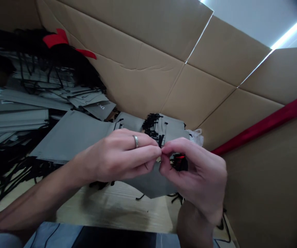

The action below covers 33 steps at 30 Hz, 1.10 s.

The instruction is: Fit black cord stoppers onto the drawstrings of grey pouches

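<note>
In the middle of the head view my left hand (125, 155), with a ring on one finger, meets my right hand (195, 168) fingertip to fingertip. Both are closed in a pinch. Short black cord ends (161, 139) stick up where the fingertips touch, and the fingers hide most of what they grip. Just below the hands is a flat grey pouch (150, 184); I cannot tell whether it hangs from the cord or lies on the table. Behind them sits a stack of grey pouches (172, 125) with bunched black cords.
Grey pouches (70, 134) with black cords lie piled at left. Above them is a dark heap of cords (78, 65) with a red strip (56, 39). Cardboard walls (143, 58) enclose the pale table (127, 206). A dark red band (264, 122) crosses the right wall.
</note>
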Each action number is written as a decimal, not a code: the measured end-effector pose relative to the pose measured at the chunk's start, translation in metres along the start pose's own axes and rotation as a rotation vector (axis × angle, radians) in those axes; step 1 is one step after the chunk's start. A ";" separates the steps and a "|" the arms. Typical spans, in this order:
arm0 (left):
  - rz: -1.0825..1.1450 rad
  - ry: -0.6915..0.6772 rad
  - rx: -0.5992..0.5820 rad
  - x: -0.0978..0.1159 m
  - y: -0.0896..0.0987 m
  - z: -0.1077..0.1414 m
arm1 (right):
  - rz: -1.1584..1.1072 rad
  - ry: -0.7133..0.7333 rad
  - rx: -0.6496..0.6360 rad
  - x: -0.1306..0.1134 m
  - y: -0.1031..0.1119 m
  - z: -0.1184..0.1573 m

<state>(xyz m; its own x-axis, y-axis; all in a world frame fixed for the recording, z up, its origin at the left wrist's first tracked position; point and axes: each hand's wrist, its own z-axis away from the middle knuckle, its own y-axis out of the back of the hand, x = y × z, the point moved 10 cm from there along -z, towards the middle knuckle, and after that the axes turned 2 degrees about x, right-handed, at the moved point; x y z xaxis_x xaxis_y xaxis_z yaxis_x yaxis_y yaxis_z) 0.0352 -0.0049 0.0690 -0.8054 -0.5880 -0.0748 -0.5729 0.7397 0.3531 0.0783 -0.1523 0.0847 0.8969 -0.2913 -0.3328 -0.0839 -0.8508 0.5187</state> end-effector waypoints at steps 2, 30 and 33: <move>0.015 0.040 0.014 -0.003 0.001 -0.002 | -0.057 -0.044 0.006 0.006 0.000 0.002; -0.054 0.035 -0.075 0.007 0.000 -0.003 | 0.069 0.013 0.050 -0.003 0.002 -0.001; -0.056 0.005 0.018 0.008 0.005 0.000 | 0.036 0.135 0.104 -0.012 0.003 0.000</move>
<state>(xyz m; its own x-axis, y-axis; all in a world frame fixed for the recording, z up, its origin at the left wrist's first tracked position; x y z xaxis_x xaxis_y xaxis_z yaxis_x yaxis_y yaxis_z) 0.0261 -0.0063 0.0699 -0.7713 -0.6302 -0.0895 -0.6197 0.7113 0.3318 0.0670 -0.1519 0.0903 0.9419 -0.2674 -0.2031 -0.1557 -0.8836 0.4415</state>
